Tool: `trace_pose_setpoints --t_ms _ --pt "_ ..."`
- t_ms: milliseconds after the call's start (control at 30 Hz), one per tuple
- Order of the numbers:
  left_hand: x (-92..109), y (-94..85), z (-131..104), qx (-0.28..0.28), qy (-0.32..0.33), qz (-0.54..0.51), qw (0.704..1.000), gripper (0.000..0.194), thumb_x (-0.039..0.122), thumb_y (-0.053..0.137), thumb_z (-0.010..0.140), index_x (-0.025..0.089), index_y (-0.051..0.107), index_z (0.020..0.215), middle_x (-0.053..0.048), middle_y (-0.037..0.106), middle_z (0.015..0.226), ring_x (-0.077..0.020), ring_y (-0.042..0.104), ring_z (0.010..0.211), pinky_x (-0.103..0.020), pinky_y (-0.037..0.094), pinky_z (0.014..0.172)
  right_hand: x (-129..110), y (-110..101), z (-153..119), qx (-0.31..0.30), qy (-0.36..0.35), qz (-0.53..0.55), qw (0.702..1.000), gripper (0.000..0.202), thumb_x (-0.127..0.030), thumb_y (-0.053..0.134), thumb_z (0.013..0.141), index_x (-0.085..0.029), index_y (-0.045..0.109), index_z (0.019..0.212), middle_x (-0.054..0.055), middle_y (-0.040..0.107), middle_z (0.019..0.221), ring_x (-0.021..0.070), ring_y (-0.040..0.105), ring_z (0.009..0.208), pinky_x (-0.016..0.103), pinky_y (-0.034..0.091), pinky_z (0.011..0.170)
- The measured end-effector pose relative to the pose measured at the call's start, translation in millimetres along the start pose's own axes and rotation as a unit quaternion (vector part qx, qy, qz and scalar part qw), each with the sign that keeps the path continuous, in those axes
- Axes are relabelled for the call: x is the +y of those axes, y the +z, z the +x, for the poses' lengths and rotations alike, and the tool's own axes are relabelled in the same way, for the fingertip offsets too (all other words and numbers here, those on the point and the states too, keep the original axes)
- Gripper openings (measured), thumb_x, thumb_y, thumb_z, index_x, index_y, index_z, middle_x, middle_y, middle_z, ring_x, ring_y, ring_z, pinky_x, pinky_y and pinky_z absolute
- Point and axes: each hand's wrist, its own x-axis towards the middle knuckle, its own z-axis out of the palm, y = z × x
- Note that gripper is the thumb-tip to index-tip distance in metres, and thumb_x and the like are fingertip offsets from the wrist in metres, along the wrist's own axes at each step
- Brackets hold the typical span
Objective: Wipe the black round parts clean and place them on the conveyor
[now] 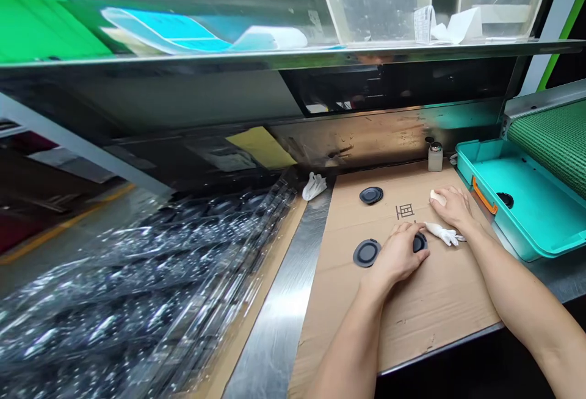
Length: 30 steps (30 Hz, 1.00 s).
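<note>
Right of centre in the frame, a sheet of cardboard (pixel 345 301) is spread over the bench, and three spots on it are taken up by dark round parts. One, the covered disc (pixel 419 241), is partly hidden by the left hand (pixel 401 249); the flat disc (pixel 367 253) is laid just to the left of that hand; the upper disc (pixel 371 195) is placed farther up the sheet, and more than one piece may be stacked there.

How far the work has been carried cannot be told with certainty. One dark piece (pixel 505 199) is seen inside the teal bin (pixel 549 204) at the right of the frame, so perhaps few have been finished, while those on the cardboard are probably yet to be dealt with. Many dark shapes are packed in the clear plastic trays (pixel 114 301) at the lower left; whether these are done or waiting is not shown.

The left hand is turned palm down with its fingers loosely bent over the covered disc; whether it is gripped or merely steadied cannot be seen. By the right hand (pixel 454 204), half curled above it, a white pad (pixel 438 197) appears to be pinched at the fingertips. Between the hands, a crumpled white cloth (pixel 444 233) is left lying, and near the sheet's top edge a small bottle (pixel 435 157) is stood upright.
</note>
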Motion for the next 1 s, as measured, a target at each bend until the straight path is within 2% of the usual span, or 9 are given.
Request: trace_pose_setpoints --t_ms 67,133,233,333,467,567,700,867,1000 --pt "4.1 -10.4 -7.4 0.034 -0.001 -0.013 0.999 0.052 0.016 0.084 0.062 0.028 0.073 0.111 -0.011 0.069 0.118 -0.0373 0.053 0.123 -0.051 0.031 0.117 0.2 0.8 0.5 -0.006 0.004 0.002 1.000 0.036 -0.046 0.056 0.095 -0.026 0.069 0.123 0.007 0.065 0.125 0.0271 0.049 0.120 0.039 0.034 0.101" --pt "5.3 -28.9 -19.7 0.095 -0.019 0.009 0.995 0.053 0.020 0.085 0.061 0.028 0.072 0.113 -0.010 0.069 0.118 -0.0367 0.054 0.124 -0.050 0.031 0.118 -0.1 2.2 0.5 -0.011 0.011 0.002 1.000 0.037 -0.046 0.056 0.096 -0.026 0.069 0.124 0.008 0.065 0.124 0.0272 0.049 0.120 0.039 0.034 0.100" --pt "-2.9 -57.7 -37.9 0.159 -0.093 0.172 0.968 0.057 0.036 0.080 0.068 0.025 0.067 0.123 -0.011 0.068 0.119 -0.0373 0.054 0.124 -0.052 0.033 0.115 -0.7 4.1 -0.2 -0.013 0.015 0.005 1.000 0.036 -0.046 0.055 0.096 -0.027 0.069 0.123 0.008 0.065 0.124 0.0274 0.049 0.119 0.039 0.035 0.099" --pt "-17.6 -66.9 -42.4 0.128 -0.157 0.310 0.929 0.065 0.048 0.070 0.078 0.018 0.058 0.134 -0.016 0.065 0.127 -0.0380 0.055 0.125 -0.052 0.038 0.110 -0.8 4.4 -1.1 -0.009 0.011 0.012 1.000 0.035 -0.046 0.055 0.095 -0.027 0.070 0.122 0.008 0.065 0.123 0.0274 0.049 0.118 0.039 0.035 0.099" --pt "-26.8 -55.4 -31.1 0.079 -0.150 0.380 0.909 0.055 0.046 0.060 0.085 0.014 0.061 0.129 -0.021 0.061 0.135 -0.0393 0.054 0.127 -0.050 0.041 0.108 -1.2 1.9 -2.6 -0.011 0.013 0.016 1.000 0.035 -0.045 0.055 0.095 -0.026 0.070 0.121 0.009 0.065 0.122 0.0272 0.049 0.118 0.039 0.034 0.100" --pt "-24.3 -58.7 -29.1 0.029 -0.133 0.390 0.911 0.051 0.042 0.058 0.084 0.014 0.064 0.127 -0.019 0.064 0.132 -0.0372 0.058 0.124 -0.049 0.042 0.109 -3.1 0.1 -4.4 -0.019 0.019 0.013 1.000 0.036 -0.045 0.053 0.096 -0.025 0.069 0.122 0.009 0.064 0.122 0.0267 0.048 0.119 0.039 0.034 0.100" --pt "-29.9 -86.6 -48.0 -0.045 -0.065 0.358 0.931 0.048 0.048 0.060 0.082 0.023 0.065 0.122 -0.010 0.068 0.129 -0.0314 0.062 0.123 -0.046 0.046 0.109 -6.6 1.4 -7.2 -0.029 0.025 0.006 0.999 0.034 -0.043 0.052 0.097 -0.025 0.068 0.120 0.008 0.064 0.121 0.0259 0.047 0.118 0.040 0.033 0.100" --pt "-55.1 -118.7 -63.1 -0.055 -0.027 0.365 0.929 0.047 0.058 0.063 0.079 0.028 0.069 0.114 -0.009 0.070 0.127 -0.0324 0.065 0.120 -0.046 0.050 0.108 -6.8 6.5 -4.9 -0.026 0.030 0.023 0.999 0.032 -0.043 0.054 0.095 -0.024 0.068 0.116 0.008 0.064 0.119 0.0264 0.047 0.117 0.040 0.033 0.099" --pt "-61.4 -119.8 -60.1 -0.038 -0.019 0.409 0.912 0.051 0.061 0.061 0.078 0.028 0.071 0.115 -0.011 0.069 0.130 -0.0357 0.065 0.122 -0.051 0.051 0.107 -6.1 8.4 -4.3 -0.026 0.030 0.042 0.998 0.030 -0.041 0.054 0.093 -0.023 0.069 0.112 0.007 0.065 0.118 0.0262 0.047 0.117 0.040 0.034 0.098"
